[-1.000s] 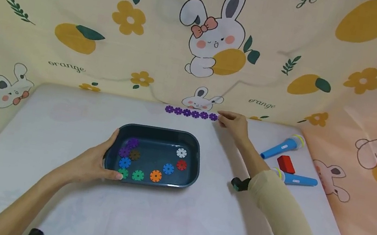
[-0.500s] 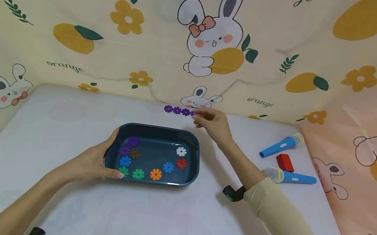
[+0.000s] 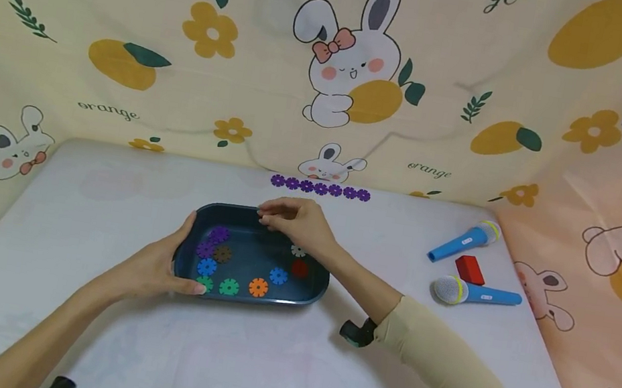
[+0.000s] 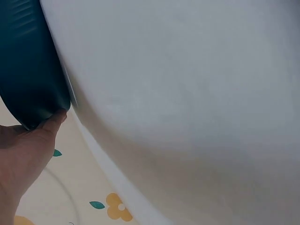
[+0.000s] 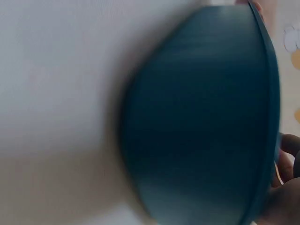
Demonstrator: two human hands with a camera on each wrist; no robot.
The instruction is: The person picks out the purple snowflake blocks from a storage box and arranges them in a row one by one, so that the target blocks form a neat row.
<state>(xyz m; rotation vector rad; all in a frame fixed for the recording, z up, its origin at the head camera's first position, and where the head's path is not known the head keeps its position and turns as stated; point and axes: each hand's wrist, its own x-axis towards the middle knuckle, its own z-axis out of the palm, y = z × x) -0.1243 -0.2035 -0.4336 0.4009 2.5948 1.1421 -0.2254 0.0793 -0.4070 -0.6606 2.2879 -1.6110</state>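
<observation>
My left hand point(image 3: 155, 268) grips the left end of a dark blue-green tray point(image 3: 252, 254), its thumb over the near rim. Inside lie flower-shaped plastic discs: purple point(image 3: 206, 249), brown point(image 3: 223, 254), blue point(image 3: 278, 276), green point(image 3: 229, 286), orange point(image 3: 258, 287), red point(image 3: 300, 268) and white point(image 3: 298, 251), the white one partly covered by my right hand point(image 3: 303, 223). That hand hovers above the tray's far rim, fingers loosely bent, with nothing seen between them. Behind the tray runs a straight row of several purple discs point(image 3: 320, 189). The right wrist view shows the tray's outer wall point(image 5: 197, 117).
At the right of the white table point(image 3: 260, 362) lie two blue toy microphones point(image 3: 464, 243) with a red block point(image 3: 470, 269) between them. A patterned cloth point(image 3: 193, 87) rises behind the table and along its right side.
My right hand went from the row's right end leftward across it, then came down over the tray. The whole purple row now shows, with another disc at its right end. The left hand stayed put.
</observation>
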